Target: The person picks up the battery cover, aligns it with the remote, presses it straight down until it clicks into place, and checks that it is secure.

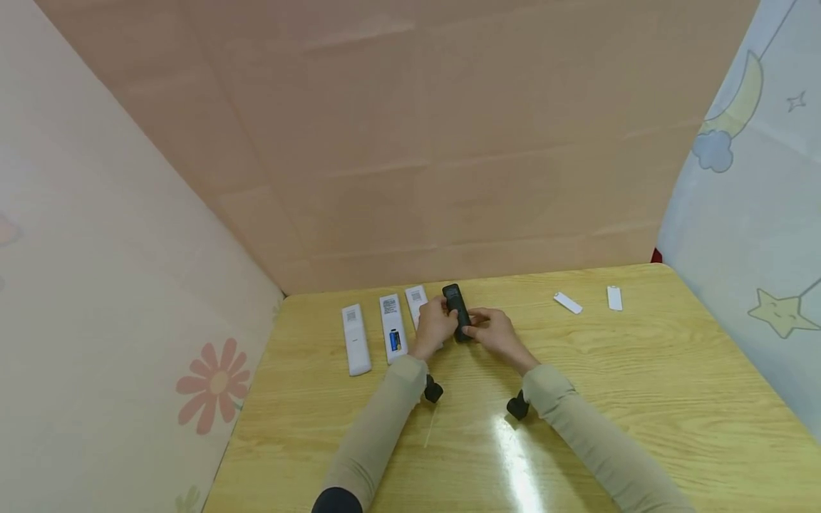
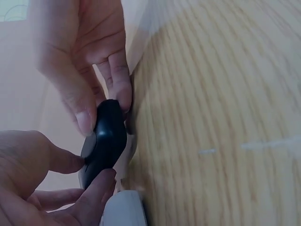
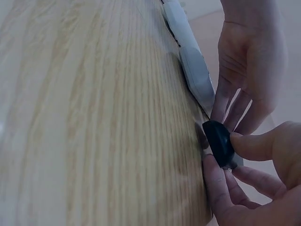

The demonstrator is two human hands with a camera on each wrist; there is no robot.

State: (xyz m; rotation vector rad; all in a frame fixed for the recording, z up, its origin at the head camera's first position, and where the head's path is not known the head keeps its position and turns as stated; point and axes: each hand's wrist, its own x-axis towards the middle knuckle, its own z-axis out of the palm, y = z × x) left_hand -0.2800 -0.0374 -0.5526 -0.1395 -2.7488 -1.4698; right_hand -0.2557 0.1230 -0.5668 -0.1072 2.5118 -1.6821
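Both hands hold a black remote control (image 1: 454, 303) at the back of the table, its upper end pointing away from me. My left hand (image 1: 433, 328) grips its left side, thumb on the top face. On the opposite side, my right hand (image 1: 497, 333) pinches the near end between thumb and fingers. In the left wrist view the remote's dark rounded end shows between both hands, low over the tabletop. Partly hidden behind my left hand lies a white remote (image 1: 416, 295). Left of it, another white remote (image 1: 390, 313) has a blue battery (image 1: 394, 340) showing in it.
A third white remote (image 1: 356, 342) lies farthest left. Two small white covers (image 1: 567, 303) lie apart at the back right of the wooden table (image 1: 641, 399). A tan backdrop (image 1: 410, 142) rises along the back edge, with patterned cloth on both sides.
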